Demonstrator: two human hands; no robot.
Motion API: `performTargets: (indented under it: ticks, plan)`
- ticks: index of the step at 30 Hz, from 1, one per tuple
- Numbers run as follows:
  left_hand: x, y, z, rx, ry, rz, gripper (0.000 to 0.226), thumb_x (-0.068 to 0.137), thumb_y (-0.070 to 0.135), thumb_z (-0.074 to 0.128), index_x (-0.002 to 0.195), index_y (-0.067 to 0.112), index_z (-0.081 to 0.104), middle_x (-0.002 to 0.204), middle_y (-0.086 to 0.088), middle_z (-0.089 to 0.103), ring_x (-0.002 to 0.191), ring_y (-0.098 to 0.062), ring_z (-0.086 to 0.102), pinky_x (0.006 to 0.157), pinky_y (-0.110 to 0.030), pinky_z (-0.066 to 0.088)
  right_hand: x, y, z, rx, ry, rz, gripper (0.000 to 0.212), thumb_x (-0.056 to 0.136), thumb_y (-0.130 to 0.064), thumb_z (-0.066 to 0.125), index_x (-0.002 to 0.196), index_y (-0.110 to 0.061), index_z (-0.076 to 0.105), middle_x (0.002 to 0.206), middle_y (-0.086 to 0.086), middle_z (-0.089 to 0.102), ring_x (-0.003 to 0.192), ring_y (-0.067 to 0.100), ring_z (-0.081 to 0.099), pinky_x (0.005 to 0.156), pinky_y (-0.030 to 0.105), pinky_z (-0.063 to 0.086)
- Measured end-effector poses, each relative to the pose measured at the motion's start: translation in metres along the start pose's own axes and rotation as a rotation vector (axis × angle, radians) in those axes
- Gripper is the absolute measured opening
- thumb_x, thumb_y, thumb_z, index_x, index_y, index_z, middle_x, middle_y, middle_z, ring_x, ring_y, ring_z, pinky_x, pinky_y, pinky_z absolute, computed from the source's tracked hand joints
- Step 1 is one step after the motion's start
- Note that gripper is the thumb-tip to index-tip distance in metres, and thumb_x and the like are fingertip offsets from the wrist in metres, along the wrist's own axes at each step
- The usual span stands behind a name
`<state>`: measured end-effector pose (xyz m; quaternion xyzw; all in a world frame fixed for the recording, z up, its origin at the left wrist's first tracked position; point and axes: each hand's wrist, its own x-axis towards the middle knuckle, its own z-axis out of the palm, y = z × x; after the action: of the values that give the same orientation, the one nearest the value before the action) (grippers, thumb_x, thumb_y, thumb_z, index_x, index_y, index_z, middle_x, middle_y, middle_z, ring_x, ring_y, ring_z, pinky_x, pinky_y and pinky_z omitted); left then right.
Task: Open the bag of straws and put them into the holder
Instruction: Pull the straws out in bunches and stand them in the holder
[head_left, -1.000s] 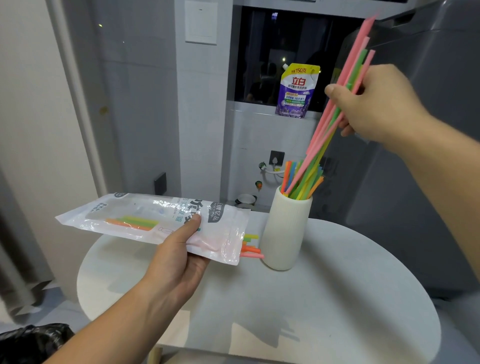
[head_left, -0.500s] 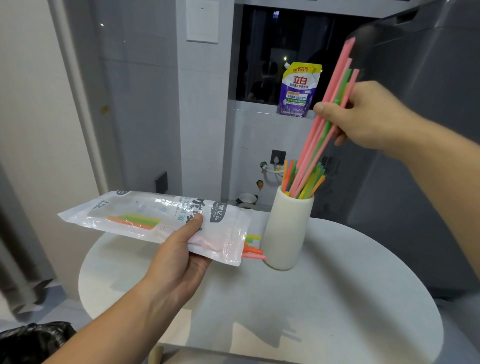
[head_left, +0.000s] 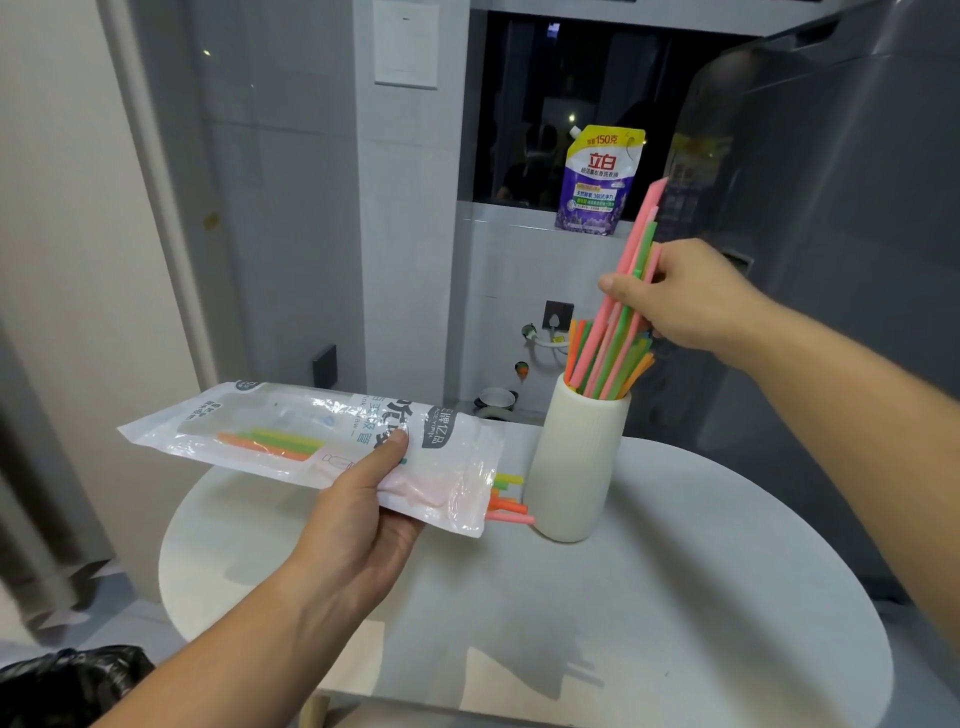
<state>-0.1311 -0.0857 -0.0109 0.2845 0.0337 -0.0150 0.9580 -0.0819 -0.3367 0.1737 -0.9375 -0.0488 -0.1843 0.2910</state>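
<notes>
My left hand (head_left: 363, 512) grips a clear plastic straw bag (head_left: 291, 434) held level over the table, thumb on top. A few orange, green and pink straws (head_left: 506, 501) poke out of its open right end, next to the holder. The holder (head_left: 582, 457) is a white ribbed cup standing on the round white table (head_left: 675, 597), with several coloured straws inside. My right hand (head_left: 685, 299) pinches a bunch of pink and green straws (head_left: 636, 260), tilted right, whose lower ends are inside the holder's mouth.
A purple detergent pouch (head_left: 597, 182) stands on the ledge behind the holder. A grey appliance (head_left: 831, 234) rises at the right of the table. A black bag (head_left: 62, 686) lies on the floor at lower left. The table's front half is bare.
My right hand has come down and leftward, lowering the bunch of straws deeper into the holder. The left hand and bag have stayed in place.
</notes>
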Motion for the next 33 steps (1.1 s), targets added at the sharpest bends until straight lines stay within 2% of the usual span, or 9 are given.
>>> performTargets:
  ticks: [4, 11, 14, 17, 22, 24, 26, 30, 33]
  plan:
    - [0.002, -0.001, -0.003, 0.009, -0.003, -0.007, 0.106, 0.056, 0.024, 0.102, 0.147, 0.003, 0.053, 0.145, -0.028, 0.061, 0.135, -0.056, 0.054, 0.109, -0.076, 0.040, 0.002, 0.001, -0.001, 0.025, 0.126, -0.006, 0.025, 0.097, -0.038, 0.059, 0.095, -0.014, 0.064, 0.085, 0.004, 0.065, 0.071, 0.012, 0.063, 0.059, 0.024, 0.049]
    - [0.004, -0.002, -0.004, 0.018, -0.016, -0.016, 0.105, 0.058, 0.022, 0.101, 0.148, 0.002, 0.051, 0.145, -0.032, 0.060, 0.134, -0.057, 0.054, 0.109, -0.075, 0.041, 0.001, 0.005, 0.002, -0.050, 0.024, 0.021, 0.033, 0.096, -0.036, 0.060, 0.091, -0.005, 0.067, 0.084, 0.012, 0.067, 0.065, 0.014, 0.064, 0.054, 0.023, 0.046]
    - [0.005, -0.003, -0.007, 0.035, -0.039, -0.018, 0.096, 0.063, 0.021, 0.096, 0.146, 0.002, 0.053, 0.143, -0.029, 0.063, 0.133, -0.055, 0.056, 0.109, -0.074, 0.041, 0.002, 0.005, 0.008, -0.088, -0.057, 0.073, 0.032, 0.092, -0.040, 0.065, 0.091, -0.008, 0.069, 0.085, 0.008, 0.069, 0.069, 0.015, 0.067, 0.055, 0.024, 0.048]
    - [0.006, -0.003, -0.009, 0.007, -0.026, -0.030, 0.087, 0.069, 0.021, 0.091, 0.145, 0.002, 0.054, 0.142, -0.027, 0.064, 0.132, -0.053, 0.058, 0.110, -0.072, 0.042, 0.002, 0.007, 0.012, -0.061, -0.098, 0.127, 0.036, 0.087, -0.043, 0.070, 0.094, -0.008, 0.070, 0.088, 0.007, 0.071, 0.076, 0.019, 0.070, 0.064, 0.029, 0.055]
    - [0.007, -0.001, -0.008, -0.002, -0.084, -0.016, 0.056, 0.088, 0.014, 0.072, 0.141, 0.003, 0.059, 0.134, -0.020, 0.072, 0.125, -0.041, 0.067, 0.110, -0.063, 0.047, 0.000, 0.008, 0.014, -0.026, 0.032, 0.097, 0.043, 0.084, -0.051, 0.070, 0.096, -0.011, 0.064, 0.088, 0.006, 0.066, 0.081, 0.022, 0.068, 0.063, 0.030, 0.052]
    - [0.006, -0.001, -0.006, 0.000, -0.068, -0.039, 0.071, 0.079, 0.018, 0.083, 0.143, 0.002, 0.057, 0.138, -0.024, 0.068, 0.129, -0.048, 0.063, 0.110, -0.068, 0.044, -0.002, 0.005, 0.015, -0.012, 0.096, 0.027, 0.046, 0.085, -0.048, 0.071, 0.115, -0.015, 0.058, 0.102, 0.000, 0.061, 0.089, 0.020, 0.063, 0.067, 0.030, 0.050]
    - [0.003, 0.000, -0.002, 0.027, -0.032, -0.037, 0.093, 0.065, 0.021, 0.093, 0.146, 0.002, 0.053, 0.142, -0.027, 0.064, 0.132, -0.053, 0.058, 0.110, -0.071, 0.042, -0.003, 0.001, 0.015, 0.014, 0.130, -0.024, 0.045, 0.088, -0.043, 0.069, 0.122, -0.017, 0.055, 0.108, -0.003, 0.057, 0.093, 0.017, 0.059, 0.067, 0.027, 0.047]
    - [0.004, -0.001, -0.005, 0.027, -0.064, -0.023, 0.085, 0.072, 0.019, 0.089, 0.147, 0.002, 0.053, 0.141, -0.027, 0.065, 0.132, -0.053, 0.058, 0.110, -0.071, 0.043, 0.001, -0.001, 0.020, 0.038, 0.184, -0.070, 0.025, 0.098, -0.036, 0.058, 0.096, -0.012, 0.064, 0.078, -0.004, 0.057, 0.068, 0.008, 0.056, 0.055, 0.020, 0.040]
    - [0.002, -0.001, -0.001, 0.021, -0.033, -0.011, 0.106, 0.055, 0.021, 0.101, 0.148, 0.004, 0.052, 0.143, -0.028, 0.063, 0.134, -0.056, 0.056, 0.110, -0.075, 0.040, 0.003, 0.001, 0.022, 0.064, 0.136, -0.005, 0.025, 0.098, -0.030, 0.058, 0.082, -0.012, 0.063, 0.073, 0.002, 0.059, 0.064, 0.015, 0.060, 0.057, 0.025, 0.048]
